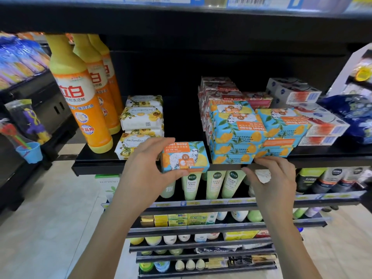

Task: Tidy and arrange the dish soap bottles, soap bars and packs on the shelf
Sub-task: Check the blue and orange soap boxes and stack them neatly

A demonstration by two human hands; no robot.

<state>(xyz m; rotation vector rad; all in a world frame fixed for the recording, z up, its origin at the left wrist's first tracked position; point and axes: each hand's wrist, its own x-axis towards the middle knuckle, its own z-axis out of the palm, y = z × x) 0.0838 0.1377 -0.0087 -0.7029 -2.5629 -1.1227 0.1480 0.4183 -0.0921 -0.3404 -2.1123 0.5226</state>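
Note:
My left hand (147, 164) grips a blue and orange goat soap box (185, 157) at the front edge of the black shelf (96, 168). My right hand (269, 178) hovers at the shelf edge just under a stack of the same goat soap boxes (237, 133), fingers loosely curled, holding nothing. More goat soap boxes (281, 125) lie beside that stack. Three orange dish soap bottles (80, 101) stand at the left. White floral soap packs (141, 121) are piled next to them.
Red and white soap boxes (221, 93) sit behind the blue stack, white boxes (314, 117) to the right, and a blue bag (350, 115) at the far right. Lower shelves hold green tubes (213, 184) and small bottles. A side rack (26, 121) hangs at left.

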